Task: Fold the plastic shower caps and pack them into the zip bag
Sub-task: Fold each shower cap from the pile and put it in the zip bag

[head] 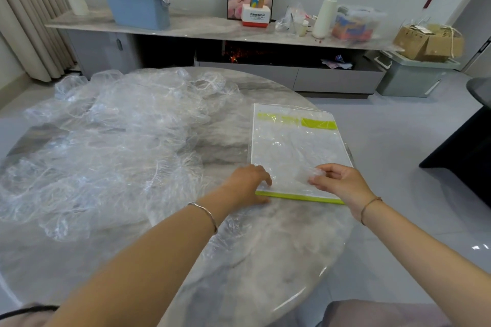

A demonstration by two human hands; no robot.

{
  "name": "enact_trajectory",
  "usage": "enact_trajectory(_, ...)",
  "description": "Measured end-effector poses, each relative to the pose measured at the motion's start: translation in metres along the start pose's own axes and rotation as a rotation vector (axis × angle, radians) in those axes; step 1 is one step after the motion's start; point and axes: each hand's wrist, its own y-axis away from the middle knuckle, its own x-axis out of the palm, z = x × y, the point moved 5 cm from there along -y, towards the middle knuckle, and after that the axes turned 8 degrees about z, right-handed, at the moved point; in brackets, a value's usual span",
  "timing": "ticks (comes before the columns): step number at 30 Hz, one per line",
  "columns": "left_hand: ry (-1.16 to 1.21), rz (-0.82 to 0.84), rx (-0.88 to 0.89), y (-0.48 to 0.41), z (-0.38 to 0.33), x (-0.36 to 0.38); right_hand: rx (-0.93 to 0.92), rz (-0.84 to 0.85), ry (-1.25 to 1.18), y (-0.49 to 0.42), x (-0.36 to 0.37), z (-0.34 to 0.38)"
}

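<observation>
A clear zip bag with lime-green strips at its near and far ends lies flat on the right side of the round marble table. My left hand rests on the bag's near left corner, fingers curled onto its edge. My right hand pinches a small folded piece of clear plastic above the bag's near end. A big heap of loose clear shower caps covers the left half of the table. One cap lies spread flat under my left forearm.
Behind the table runs a long low cabinet carrying a blue lidded bin, a small Panasonic box, a white roll and bagged items. A grey storage box with cardboard on top stands on the floor at right. A dark furniture piece is at far right.
</observation>
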Motion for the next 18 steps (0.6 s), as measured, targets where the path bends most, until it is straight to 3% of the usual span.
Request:
enact_trajectory(10,0.311,0.003,-0.023,-0.014,0.017,0.006,-0.001,-0.024,-0.037,-0.005,-0.003,0.0)
enact_trajectory(18,0.258,0.043,0.022,-0.014,0.02,0.003,0.002,-0.021,-0.047,-0.007,-0.003,0.002)
